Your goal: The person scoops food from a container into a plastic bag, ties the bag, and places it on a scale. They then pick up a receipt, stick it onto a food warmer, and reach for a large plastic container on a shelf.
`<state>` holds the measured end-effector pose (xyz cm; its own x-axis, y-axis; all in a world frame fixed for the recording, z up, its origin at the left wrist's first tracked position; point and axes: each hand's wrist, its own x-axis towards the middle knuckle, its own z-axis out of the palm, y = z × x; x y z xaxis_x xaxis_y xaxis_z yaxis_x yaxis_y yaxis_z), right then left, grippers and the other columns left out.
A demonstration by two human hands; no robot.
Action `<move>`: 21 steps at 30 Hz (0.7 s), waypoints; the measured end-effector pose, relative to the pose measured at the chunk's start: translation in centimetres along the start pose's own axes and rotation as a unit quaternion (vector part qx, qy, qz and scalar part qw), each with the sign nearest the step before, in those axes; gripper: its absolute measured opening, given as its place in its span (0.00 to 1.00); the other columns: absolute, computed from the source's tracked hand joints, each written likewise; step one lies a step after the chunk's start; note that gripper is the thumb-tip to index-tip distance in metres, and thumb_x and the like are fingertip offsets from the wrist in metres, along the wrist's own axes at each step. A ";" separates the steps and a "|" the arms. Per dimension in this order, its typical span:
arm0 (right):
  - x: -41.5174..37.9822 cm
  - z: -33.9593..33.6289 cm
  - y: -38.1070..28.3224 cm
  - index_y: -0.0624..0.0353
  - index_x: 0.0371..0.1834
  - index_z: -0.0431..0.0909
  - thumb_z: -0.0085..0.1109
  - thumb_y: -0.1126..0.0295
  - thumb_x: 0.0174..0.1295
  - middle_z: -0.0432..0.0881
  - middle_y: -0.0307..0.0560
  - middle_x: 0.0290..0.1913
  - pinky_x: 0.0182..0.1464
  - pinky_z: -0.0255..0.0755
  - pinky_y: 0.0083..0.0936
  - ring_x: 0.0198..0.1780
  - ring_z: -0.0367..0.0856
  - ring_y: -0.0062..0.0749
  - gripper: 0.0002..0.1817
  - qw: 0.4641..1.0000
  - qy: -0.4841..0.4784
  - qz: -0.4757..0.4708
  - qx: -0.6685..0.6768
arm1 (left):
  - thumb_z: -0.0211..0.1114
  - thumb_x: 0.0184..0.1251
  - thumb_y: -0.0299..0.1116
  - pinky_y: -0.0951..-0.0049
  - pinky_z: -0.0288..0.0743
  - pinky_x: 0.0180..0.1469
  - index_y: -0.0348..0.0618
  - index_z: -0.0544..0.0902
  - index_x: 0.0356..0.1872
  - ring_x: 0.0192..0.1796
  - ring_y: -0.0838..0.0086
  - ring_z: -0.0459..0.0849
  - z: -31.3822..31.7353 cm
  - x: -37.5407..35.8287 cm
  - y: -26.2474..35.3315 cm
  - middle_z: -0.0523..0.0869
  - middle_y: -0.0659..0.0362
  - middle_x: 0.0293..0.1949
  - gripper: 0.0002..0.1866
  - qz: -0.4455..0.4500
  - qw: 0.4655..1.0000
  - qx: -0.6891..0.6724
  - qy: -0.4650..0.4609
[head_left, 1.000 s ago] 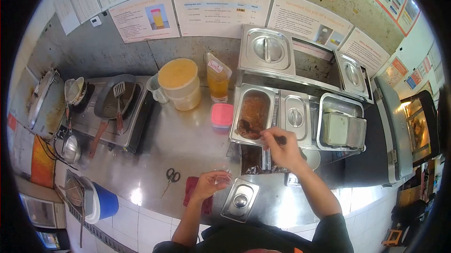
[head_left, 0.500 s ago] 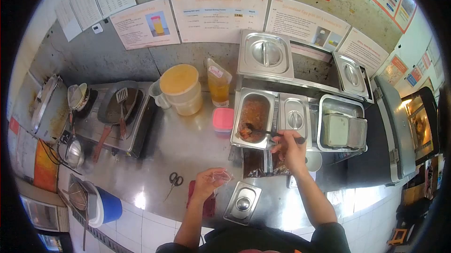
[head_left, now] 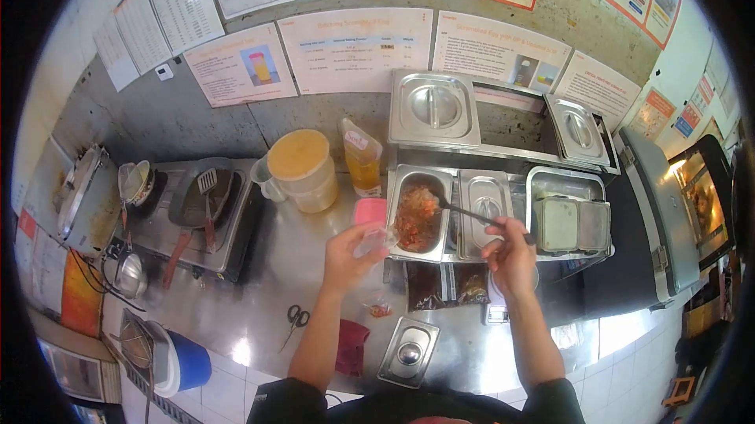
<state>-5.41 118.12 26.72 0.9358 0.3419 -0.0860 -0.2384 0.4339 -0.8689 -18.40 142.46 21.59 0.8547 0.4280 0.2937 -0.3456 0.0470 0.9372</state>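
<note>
My right hand grips the handle of a black spoon, whose bowl is over the steel pan of red chunky sauce. My left hand holds a small clear plastic cup beside the pan's left edge. A pink-lidded container stands just behind the left hand. Near the counter's front lie a loose steel lid, a dark red cloth and a small clear item with red contents.
At the left is a stove with a pan and spatula. A yellow-lidded jug and an oil pouch stand behind. Scissors lie in front. Green-lidded containers sit at the right.
My left hand has moved up and forward with the cup, close to the pan. The spoon has moved up and right in the pan. The view has tilted upward.
</note>
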 end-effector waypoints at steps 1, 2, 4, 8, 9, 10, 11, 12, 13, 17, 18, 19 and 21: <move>0.1 0.1 -0.8 0.64 0.44 0.71 0.44 0.62 0.70 0.81 0.51 0.34 0.09 0.60 0.16 0.19 0.80 0.31 0.15 1.000 -0.009 -0.020 -0.001 | 0.75 0.50 0.30 0.73 0.72 0.54 0.34 0.79 0.50 0.47 0.73 0.81 0.5 1.0 0.3 0.83 0.56 0.43 0.24 0.003 1.000 0.002 -0.001; 0.3 0.2 -1.7 0.64 0.44 0.71 0.45 0.62 0.70 0.81 0.51 0.34 0.09 0.60 0.16 0.19 0.80 0.31 0.15 0.999 -0.018 -0.040 -0.002 | 0.75 0.50 0.30 0.74 0.72 0.53 0.34 0.79 0.50 0.47 0.75 0.81 0.9 1.9 0.5 0.84 0.56 0.43 0.24 0.010 0.999 0.033 -0.007; 0.7 0.6 -3.6 0.64 0.43 0.72 0.45 0.62 0.70 0.81 0.51 0.32 0.08 0.59 0.16 0.19 0.81 0.32 0.14 0.998 -0.030 -0.057 0.008 | 0.75 0.50 0.30 0.76 0.72 0.53 0.35 0.79 0.50 0.47 0.76 0.81 1.7 3.2 0.9 0.84 0.57 0.43 0.24 0.023 0.997 0.065 -0.016; 1.5 1.8 -7.3 0.63 0.41 0.73 0.46 0.62 0.69 0.81 0.51 0.29 0.09 0.60 0.16 0.19 0.81 0.32 0.14 0.992 -0.081 -0.084 -0.036 | 0.75 0.49 0.30 0.76 0.73 0.52 0.35 0.79 0.50 0.47 0.76 0.81 3.2 5.0 1.1 0.84 0.56 0.43 0.25 0.053 0.993 0.102 -0.040; 1.7 2.1 -8.1 0.64 0.41 0.73 0.47 0.61 0.69 0.81 0.51 0.28 0.09 0.60 0.16 0.19 0.81 0.32 0.14 0.989 -0.100 -0.080 -0.069 | 0.75 0.49 0.29 0.76 0.73 0.52 0.34 0.79 0.50 0.47 0.76 0.82 3.5 5.2 1.1 0.84 0.55 0.44 0.25 0.050 0.995 0.077 -0.043; 1.8 2.5 -8.8 0.64 0.40 0.73 0.47 0.61 0.69 0.81 0.51 0.28 0.09 0.60 0.15 0.19 0.81 0.32 0.15 0.985 -0.118 -0.076 -0.103 | 0.75 0.49 0.29 0.76 0.73 0.52 0.34 0.79 0.50 0.47 0.76 0.82 3.9 5.3 1.1 0.84 0.55 0.44 0.25 0.053 0.995 0.076 -0.045; 1.7 3.0 -9.5 0.64 0.39 0.74 0.48 0.62 0.68 0.81 0.50 0.28 0.10 0.60 0.16 0.19 0.81 0.31 0.15 0.982 -0.114 -0.075 -0.128 | 0.75 0.49 0.28 0.75 0.73 0.53 0.33 0.78 0.51 0.47 0.75 0.81 4.2 5.4 1.1 0.84 0.54 0.44 0.25 0.048 0.997 0.047 -0.046; 1.8 3.3 -10.0 0.64 0.39 0.74 0.48 0.62 0.68 0.81 0.50 0.28 0.10 0.60 0.16 0.19 0.81 0.31 0.15 0.982 -0.114 -0.078 -0.128 | 0.75 0.49 0.27 0.75 0.73 0.53 0.32 0.78 0.51 0.47 0.74 0.81 4.5 5.4 1.1 0.84 0.53 0.45 0.26 0.040 0.998 0.018 -0.047; 2.0 3.6 -10.4 0.65 0.39 0.74 0.48 0.62 0.67 0.81 0.50 0.28 0.10 0.60 0.16 0.19 0.81 0.31 0.14 0.978 -0.117 -0.070 -0.156 | 0.75 0.49 0.27 0.75 0.73 0.53 0.32 0.78 0.51 0.47 0.74 0.81 4.7 5.5 1.0 0.84 0.53 0.45 0.26 0.040 0.998 0.017 -0.047; 2.2 4.7 -11.3 0.65 0.37 0.74 0.49 0.63 0.66 0.81 0.48 0.27 0.11 0.60 0.16 0.19 0.82 0.31 0.13 0.967 -0.128 -0.048 -0.217 | 0.74 0.49 0.25 0.74 0.73 0.54 0.30 0.76 0.53 0.49 0.74 0.80 5.1 5.4 1.1 0.82 0.53 0.48 0.28 0.067 0.997 0.000 -0.045; 2.3 4.9 -11.5 0.65 0.37 0.74 0.49 0.64 0.66 0.81 0.48 0.26 0.11 0.60 0.16 0.19 0.82 0.30 0.13 0.962 -0.132 -0.045 -0.236 | 0.74 0.49 0.24 0.74 0.73 0.54 0.29 0.75 0.54 0.50 0.74 0.80 5.3 5.4 1.3 0.82 0.53 0.49 0.28 0.059 0.997 -0.006 -0.049; 2.4 5.2 -11.8 0.65 0.37 0.74 0.49 0.64 0.66 0.81 0.48 0.26 0.11 0.60 0.16 0.19 0.82 0.30 0.13 0.962 -0.131 -0.047 -0.236 | 0.74 0.49 0.24 0.74 0.73 0.54 0.29 0.75 0.54 0.50 0.74 0.80 5.4 5.4 1.5 0.82 0.53 0.49 0.28 0.060 0.997 -0.007 -0.050; 2.4 6.0 -12.1 0.66 0.35 0.75 0.50 0.65 0.65 0.80 0.47 0.25 0.12 0.61 0.17 0.20 0.82 0.30 0.13 0.948 -0.146 -0.042 -0.279 | 0.74 0.49 0.23 0.74 0.72 0.56 0.29 0.75 0.54 0.51 0.74 0.79 5.6 5.2 1.8 0.81 0.52 0.50 0.28 0.071 0.995 -0.003 -0.065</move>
<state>-1.82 118.71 40.01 0.8137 0.5779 0.0624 0.0838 -0.0104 -0.9964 -12.39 139.77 25.86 0.8397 0.3096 0.4461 -0.4690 -0.0005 0.8832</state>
